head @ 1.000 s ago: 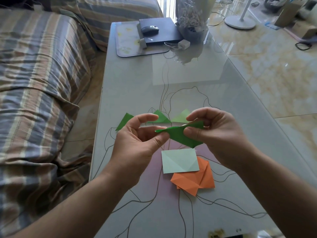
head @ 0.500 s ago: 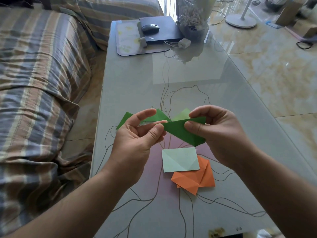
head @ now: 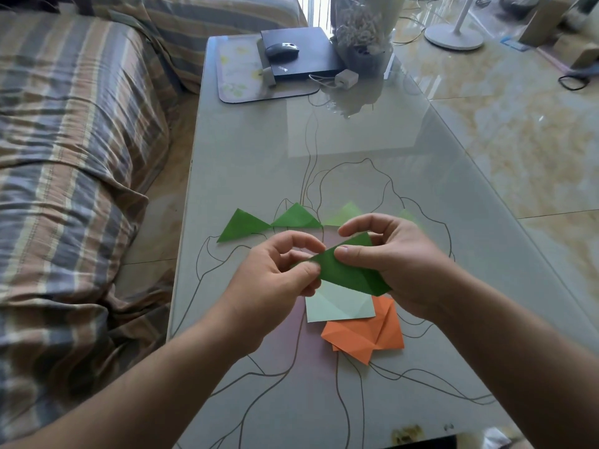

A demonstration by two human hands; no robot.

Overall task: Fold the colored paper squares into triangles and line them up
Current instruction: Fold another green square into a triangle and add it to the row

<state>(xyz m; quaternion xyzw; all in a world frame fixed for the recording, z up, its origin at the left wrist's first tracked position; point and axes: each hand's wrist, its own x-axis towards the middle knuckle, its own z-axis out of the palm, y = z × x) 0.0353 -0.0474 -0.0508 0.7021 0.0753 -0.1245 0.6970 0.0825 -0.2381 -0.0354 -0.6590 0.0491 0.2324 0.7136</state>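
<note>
Two hands, head view — your left hand [head: 275, 280] and right hand [head: 393, 257] both pinch the dark green folded paper piece [head: 348, 270] above the glass table [head: 356, 157]. Four green paper triangles [head: 243, 225] lie in a row beyond; pale green square [head: 340, 307] and orange sheets [head: 366, 335] lie beneath.
</note>
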